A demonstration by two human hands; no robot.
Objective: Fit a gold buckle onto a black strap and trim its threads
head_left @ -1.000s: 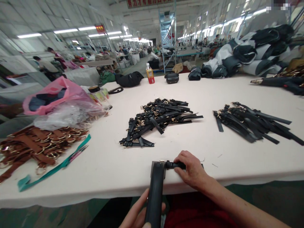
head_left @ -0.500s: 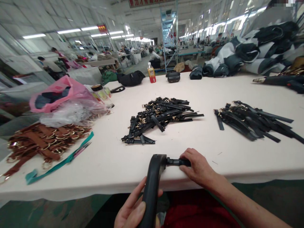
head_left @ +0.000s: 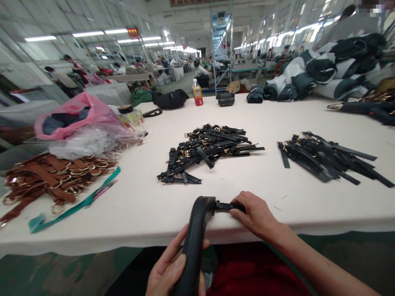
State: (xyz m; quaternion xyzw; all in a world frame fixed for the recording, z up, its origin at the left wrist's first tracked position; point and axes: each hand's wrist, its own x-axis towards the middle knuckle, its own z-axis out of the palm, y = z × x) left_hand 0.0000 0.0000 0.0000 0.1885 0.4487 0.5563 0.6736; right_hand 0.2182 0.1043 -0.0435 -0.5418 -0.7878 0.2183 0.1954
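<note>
Behind hands: blk strap pile (head_left: 207, 151), brown straps (head_left: 52, 176) left.

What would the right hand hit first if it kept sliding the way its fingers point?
The right hand points left along the small black strap, so it would probably first meet the wide black strap.

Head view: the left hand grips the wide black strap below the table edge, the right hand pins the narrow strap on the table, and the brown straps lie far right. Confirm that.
One thing is wrong: the head view shows the brown straps far left, not right. The left hand does grip the wide black strap below the table edge, and the right hand pins the narrow strap on it.
</note>
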